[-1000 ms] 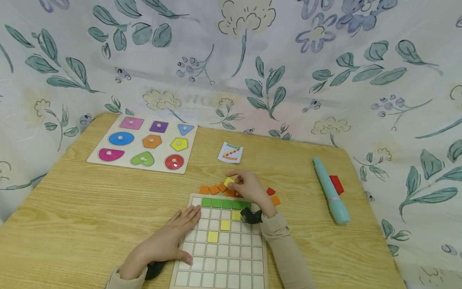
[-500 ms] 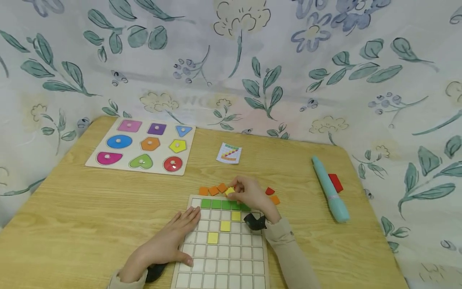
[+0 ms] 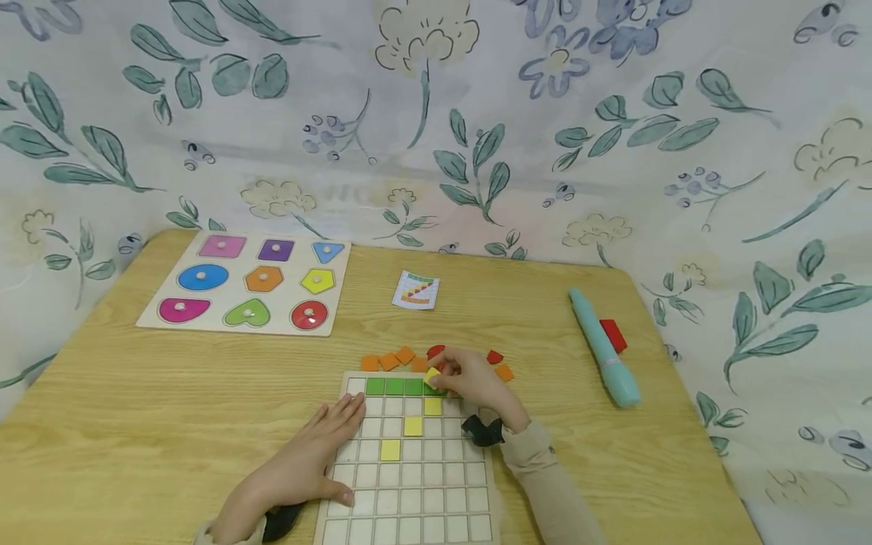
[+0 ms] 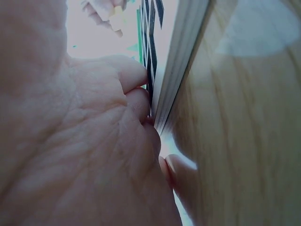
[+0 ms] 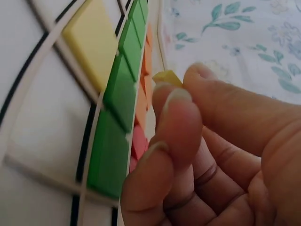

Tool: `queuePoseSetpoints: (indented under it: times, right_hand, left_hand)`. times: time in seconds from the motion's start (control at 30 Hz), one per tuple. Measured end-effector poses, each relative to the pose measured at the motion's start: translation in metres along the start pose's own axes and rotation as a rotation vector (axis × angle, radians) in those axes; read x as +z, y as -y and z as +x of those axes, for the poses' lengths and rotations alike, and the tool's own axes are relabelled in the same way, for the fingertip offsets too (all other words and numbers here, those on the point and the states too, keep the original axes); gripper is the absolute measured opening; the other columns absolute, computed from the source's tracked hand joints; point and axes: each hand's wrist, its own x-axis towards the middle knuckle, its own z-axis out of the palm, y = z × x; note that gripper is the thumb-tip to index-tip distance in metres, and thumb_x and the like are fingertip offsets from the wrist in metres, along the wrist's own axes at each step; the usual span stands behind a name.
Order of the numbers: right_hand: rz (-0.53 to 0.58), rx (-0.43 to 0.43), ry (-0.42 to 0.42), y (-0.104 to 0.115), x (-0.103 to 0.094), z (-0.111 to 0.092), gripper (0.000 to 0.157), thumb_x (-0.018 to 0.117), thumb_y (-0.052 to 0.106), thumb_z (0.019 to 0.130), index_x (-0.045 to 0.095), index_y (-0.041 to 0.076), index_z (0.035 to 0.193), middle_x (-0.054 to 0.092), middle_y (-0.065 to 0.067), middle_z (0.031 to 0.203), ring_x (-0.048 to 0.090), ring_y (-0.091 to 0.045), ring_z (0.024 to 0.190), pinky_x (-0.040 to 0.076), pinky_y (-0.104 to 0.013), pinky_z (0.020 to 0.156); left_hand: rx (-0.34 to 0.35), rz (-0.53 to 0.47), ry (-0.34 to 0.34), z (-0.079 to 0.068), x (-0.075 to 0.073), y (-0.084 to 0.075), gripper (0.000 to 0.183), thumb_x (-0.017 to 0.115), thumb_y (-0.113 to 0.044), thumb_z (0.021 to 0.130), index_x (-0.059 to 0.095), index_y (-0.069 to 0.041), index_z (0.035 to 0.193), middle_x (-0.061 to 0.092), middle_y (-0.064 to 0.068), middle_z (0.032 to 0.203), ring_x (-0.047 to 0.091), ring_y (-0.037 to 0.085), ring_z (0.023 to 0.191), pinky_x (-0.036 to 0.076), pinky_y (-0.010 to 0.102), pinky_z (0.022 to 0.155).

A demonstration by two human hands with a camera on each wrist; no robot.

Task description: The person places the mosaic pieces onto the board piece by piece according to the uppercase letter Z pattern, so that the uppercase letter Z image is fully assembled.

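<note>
My right hand (image 3: 477,384) pinches a yellow square tile (image 3: 432,378) between thumb and fingertips, above the green row of the grid board (image 3: 409,478). In the right wrist view the same yellow tile (image 5: 168,77) sticks out past the fingertips. Several green tiles (image 3: 394,386) line the board's top row. Below them yellow tiles (image 3: 412,426) step down diagonally to the left. My left hand (image 3: 300,462) rests with fingers extended on the board's left edge. The left wrist view shows its palm (image 4: 94,141) beside the board's side.
Loose orange tiles (image 3: 388,361) and red pieces (image 3: 436,351) lie beyond the board. Farther back are a small pattern card (image 3: 415,290) and a knobbed shape puzzle (image 3: 236,278). On the right lies a turquoise, pen-like stick (image 3: 606,352) beside a red piece (image 3: 614,336).
My right hand has brought the yellow tile from above the loose tiles toward me, over the board's green row. The left hand stays on the board. The head view has shifted slightly.
</note>
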Motion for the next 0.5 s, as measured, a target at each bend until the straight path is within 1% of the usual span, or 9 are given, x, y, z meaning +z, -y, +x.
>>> queuePoseSetpoints:
  times: [0.1, 0.2, 0.27, 0.4, 0.43, 0.5]
  right_hand:
    - [-0.020, -0.006, -0.017, -0.002, -0.001, -0.001, 0.024, 0.066, 0.013, 0.092, 0.068, 0.004, 0.114, 0.061, -0.006, 0.073, 0.057, -0.012, 0.057, 0.050, -0.024, 0.056]
    - [0.017, 0.012, 0.004, -0.002, 0.000, -0.002, 0.023, 0.065, 0.011, 0.092, 0.068, 0.003, 0.113, 0.064, -0.007, 0.075, 0.059, -0.012, 0.057, 0.054, -0.025, 0.057]
    - [0.033, 0.032, 0.021, -0.002, 0.004, -0.002, 0.018, 0.065, 0.011, 0.092, 0.069, 0.003, 0.108, 0.065, -0.006, 0.075, 0.061, -0.012, 0.058, 0.055, -0.025, 0.057]
    - [-0.006, 0.038, 0.023, -0.001, 0.011, -0.004, 0.009, 0.064, 0.015, 0.094, 0.069, 0.007, 0.094, 0.066, -0.002, 0.073, 0.061, -0.011, 0.059, 0.052, -0.024, 0.056]
    - [-0.024, 0.032, 0.017, 0.000, 0.011, -0.004, 0.009, 0.063, 0.015, 0.094, 0.069, 0.008, 0.091, 0.065, -0.002, 0.072, 0.060, -0.010, 0.058, 0.051, -0.023, 0.055]
    - [-0.044, 0.016, 0.011, 0.001, 0.013, -0.005, 0.010, 0.063, 0.014, 0.094, 0.069, 0.009, 0.089, 0.064, -0.001, 0.071, 0.058, -0.011, 0.058, 0.049, -0.022, 0.055]
  left_hand:
    - [-0.005, 0.001, -0.009, -0.003, 0.000, 0.001, 0.120, 0.068, -0.068, 0.065, 0.021, -0.002, 0.153, 0.012, 0.014, 0.163, 0.008, 0.035, 0.151, -0.021, 0.004, 0.107]
    - [-0.003, -0.001, -0.015, -0.005, 0.000, 0.002, 0.120, 0.067, -0.068, 0.066, 0.020, -0.002, 0.154, 0.011, 0.014, 0.163, 0.004, 0.029, 0.152, -0.021, 0.004, 0.107]
    - [0.006, -0.001, -0.022, -0.006, 0.001, 0.002, 0.119, 0.067, -0.068, 0.066, 0.021, -0.001, 0.153, 0.012, 0.015, 0.163, 0.000, 0.023, 0.152, -0.021, 0.005, 0.107]
    - [0.034, -0.001, -0.034, -0.005, 0.001, 0.001, 0.118, 0.068, -0.067, 0.067, 0.021, 0.000, 0.153, 0.014, 0.017, 0.162, -0.007, 0.009, 0.151, -0.020, 0.005, 0.108]
    - [0.039, -0.001, -0.037, -0.005, 0.001, 0.001, 0.118, 0.068, -0.066, 0.068, 0.021, 0.000, 0.153, 0.014, 0.017, 0.162, -0.007, 0.008, 0.150, -0.020, 0.005, 0.109]
    - [0.055, 0.005, -0.043, -0.005, 0.001, 0.000, 0.117, 0.068, -0.065, 0.068, 0.021, 0.001, 0.153, 0.015, 0.019, 0.162, -0.007, 0.009, 0.150, -0.020, 0.005, 0.108]
